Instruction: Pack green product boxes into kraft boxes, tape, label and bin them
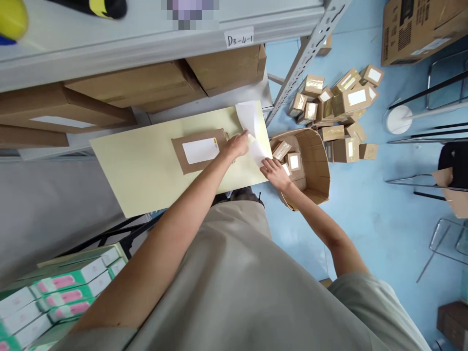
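My left hand (238, 146) is closed, with its fingertips pinching white paper at the right end of a pale yellow board (146, 165). From those fingers a white paper sheet (247, 116) extends toward the shelf. A second white paper piece (257, 152) lies between my two hands; whether the pieces are joined is unclear. My right hand (275, 173) grips the near end of that second piece at the board's edge. Just left of my left hand, a flat cardboard box (179, 155) bearing a white label (200, 150) rests on the board.
Large cartons (226, 68) line the shelf behind the board, beneath a grey shelf beam (183, 41). An open cardboard bin (317, 170) with small boxes stands right. Small boxes (343, 105) are heaped on the blue floor. Green-and-white packages (73, 287) sit lower left.
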`<state>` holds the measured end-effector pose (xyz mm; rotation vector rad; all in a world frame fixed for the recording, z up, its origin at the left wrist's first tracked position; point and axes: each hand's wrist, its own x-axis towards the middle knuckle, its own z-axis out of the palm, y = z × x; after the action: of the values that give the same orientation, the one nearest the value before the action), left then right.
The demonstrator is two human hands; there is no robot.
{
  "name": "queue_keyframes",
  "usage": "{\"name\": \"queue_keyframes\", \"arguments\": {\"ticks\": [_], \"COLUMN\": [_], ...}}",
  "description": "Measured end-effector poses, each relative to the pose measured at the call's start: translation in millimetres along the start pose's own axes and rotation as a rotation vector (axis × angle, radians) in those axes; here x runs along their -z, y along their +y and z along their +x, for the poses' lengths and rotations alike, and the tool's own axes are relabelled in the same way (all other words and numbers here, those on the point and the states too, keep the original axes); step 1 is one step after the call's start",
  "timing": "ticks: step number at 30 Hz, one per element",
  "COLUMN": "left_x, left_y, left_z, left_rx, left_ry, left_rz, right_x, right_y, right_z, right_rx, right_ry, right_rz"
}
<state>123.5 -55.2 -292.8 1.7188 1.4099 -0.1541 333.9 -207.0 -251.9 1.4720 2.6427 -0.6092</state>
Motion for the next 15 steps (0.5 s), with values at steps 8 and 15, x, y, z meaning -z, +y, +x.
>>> {"name": "queue_keyframes", "arguments": {"ticks": [8,15], "left_x": [-1.9,23.8], "left_y": [-14,7], "left_z": [-77,-79], "left_rx": [-0.174,-0.338], "left_ry": [0.093,0.117], "left_rz": [-0.257,-0.162], "right_x": [25,33], "right_y": [-46,-42], "right_z": [-24,22], "right_rx": [-0.197,-0.232], "right_ry": [0.317,0.318], "right_rz": [-0.033,-0.112]}}
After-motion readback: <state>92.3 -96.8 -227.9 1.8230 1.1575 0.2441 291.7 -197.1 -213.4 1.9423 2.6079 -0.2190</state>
